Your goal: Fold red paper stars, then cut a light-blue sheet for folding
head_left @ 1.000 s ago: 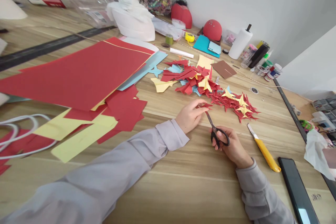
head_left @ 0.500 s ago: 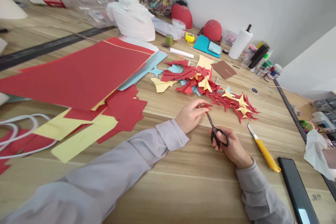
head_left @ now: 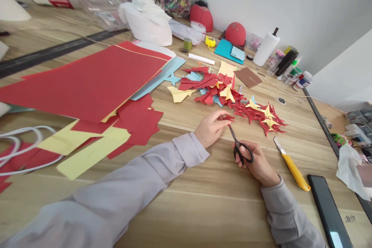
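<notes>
"Over the wooden table (head_left: 192, 217), what do your two hands have hold of?"

"Your left hand (head_left: 210, 128) is nearly closed, thumb and fingertips pinching a small red paper piece (head_left: 229, 117). Your right hand (head_left: 258, 164) is curled around the dark handles of the scissors (head_left: 236, 143), whose blades point up at that pinch."

"Are your blades biting the paper?"

"You can't be sure from this view. They look close together, and the tips end right beside your left fingertips."

"How should you manage such a small piece?"

"Set your fingertips clear of the blade line, with a little paper showing past them. Pinch firmly enough to stop it twisting, lightly enough not to crush its points. If the angle feels awkward, turn the paper rather than your right wrist, and squeeze in short, slow strokes."

"What should you mind around you?"

"The pile of folded paper (head_left: 252, 114) lies just beyond your fingertips, so its points could catch the blades. Near your right hand, the yellow craft knife (head_left: 295, 170) has its blade bare; mind your knuckles there."
</notes>
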Available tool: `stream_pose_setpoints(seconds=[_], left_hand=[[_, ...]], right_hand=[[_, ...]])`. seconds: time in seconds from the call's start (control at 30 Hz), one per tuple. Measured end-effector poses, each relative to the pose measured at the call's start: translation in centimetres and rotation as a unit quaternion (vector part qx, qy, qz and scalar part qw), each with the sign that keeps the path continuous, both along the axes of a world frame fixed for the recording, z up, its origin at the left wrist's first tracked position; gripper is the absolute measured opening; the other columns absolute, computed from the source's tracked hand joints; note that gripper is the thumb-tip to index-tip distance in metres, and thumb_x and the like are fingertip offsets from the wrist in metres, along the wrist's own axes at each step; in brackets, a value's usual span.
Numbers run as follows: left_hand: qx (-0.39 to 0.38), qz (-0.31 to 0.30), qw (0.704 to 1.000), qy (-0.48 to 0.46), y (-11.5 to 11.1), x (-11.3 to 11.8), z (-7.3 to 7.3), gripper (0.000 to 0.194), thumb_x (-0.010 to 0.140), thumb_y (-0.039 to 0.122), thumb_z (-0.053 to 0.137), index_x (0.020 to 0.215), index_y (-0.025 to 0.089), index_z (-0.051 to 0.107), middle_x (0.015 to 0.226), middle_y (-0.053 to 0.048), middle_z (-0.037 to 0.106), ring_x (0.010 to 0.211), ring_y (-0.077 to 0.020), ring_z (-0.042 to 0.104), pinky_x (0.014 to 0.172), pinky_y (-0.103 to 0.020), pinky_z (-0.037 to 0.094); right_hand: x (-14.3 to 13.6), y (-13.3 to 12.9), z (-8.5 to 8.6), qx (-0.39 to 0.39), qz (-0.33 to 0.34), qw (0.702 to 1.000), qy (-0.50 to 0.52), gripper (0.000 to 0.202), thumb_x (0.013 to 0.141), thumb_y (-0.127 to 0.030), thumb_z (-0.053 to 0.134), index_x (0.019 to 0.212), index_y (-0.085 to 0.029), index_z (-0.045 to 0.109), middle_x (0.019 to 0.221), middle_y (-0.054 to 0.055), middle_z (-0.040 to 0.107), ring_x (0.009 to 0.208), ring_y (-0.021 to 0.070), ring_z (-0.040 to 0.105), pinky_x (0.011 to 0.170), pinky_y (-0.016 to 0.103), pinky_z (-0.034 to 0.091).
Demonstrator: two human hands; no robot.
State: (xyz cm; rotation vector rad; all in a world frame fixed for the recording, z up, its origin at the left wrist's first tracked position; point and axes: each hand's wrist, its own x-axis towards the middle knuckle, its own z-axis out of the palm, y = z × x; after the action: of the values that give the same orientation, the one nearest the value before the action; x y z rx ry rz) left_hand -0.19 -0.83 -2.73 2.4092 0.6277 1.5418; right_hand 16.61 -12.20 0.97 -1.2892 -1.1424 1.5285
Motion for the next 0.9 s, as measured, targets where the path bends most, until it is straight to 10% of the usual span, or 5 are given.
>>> stream_pose_setpoints(seconds=[0.9], left_hand=[[-0.037, 0.004, 0.999, -0.024, 0.04, 0.23, -0.11, 0.023, 0.087, 0.011, 0.048, 0.094, 0.018, 0.068, 0.108, -0.012, 0.061, 0.095, -0.0167, 0.061, 0.08, -0.033, 0.055]], right_hand=[[0.13, 0.01, -0.24, -0.026, -0.015, 1.0, 0.003, 0.04, 0.07, -0.052, 0.071, 0.084, -0.015, 0.063, 0.054, -0.002, 0.057, 0.041, 0.0069, 0.045, 0.04, 0.019, 0.029]])
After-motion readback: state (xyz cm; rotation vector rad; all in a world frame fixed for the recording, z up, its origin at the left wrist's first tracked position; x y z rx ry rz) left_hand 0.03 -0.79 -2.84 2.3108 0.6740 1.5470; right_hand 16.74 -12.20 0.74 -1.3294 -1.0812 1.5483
